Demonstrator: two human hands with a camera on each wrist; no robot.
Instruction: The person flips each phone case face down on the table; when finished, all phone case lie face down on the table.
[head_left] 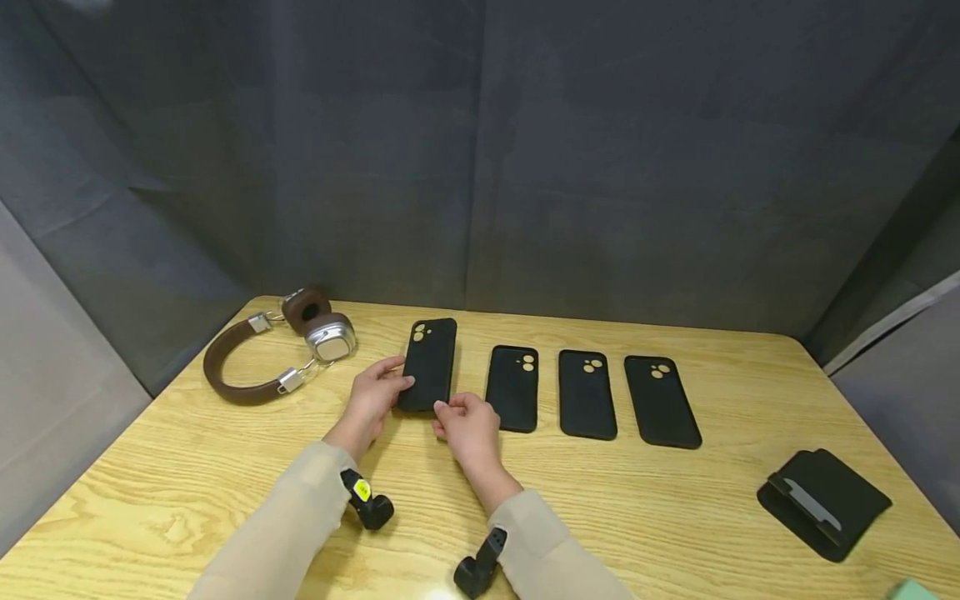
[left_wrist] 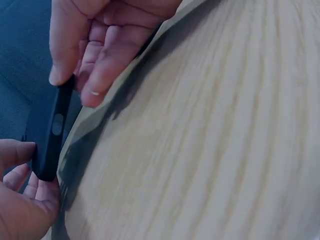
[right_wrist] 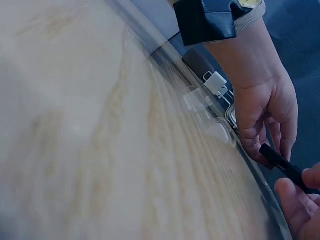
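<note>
A black phone case (head_left: 431,367) is held between both hands at the left-middle of the table, its outer back and two camera holes facing me. Along its left side, my left hand (head_left: 372,398) grips it with the thumb on the back. My right hand (head_left: 469,423) pinches its lower right corner. In the left wrist view, the end of the case (left_wrist: 54,130) shows an oval cutout, and it stands tilted over the wood. The right wrist view shows the case (right_wrist: 285,166) edge-on between the fingers of both hands.
To the right lie three more black phone cases (head_left: 513,390) (head_left: 587,395) (head_left: 662,402), hollow side up. Brown and silver headphones (head_left: 247,393) rest on the left. A black wallet-like holder (head_left: 843,492) lies at right, with a pale green object (head_left: 911,592) at the front corner.
</note>
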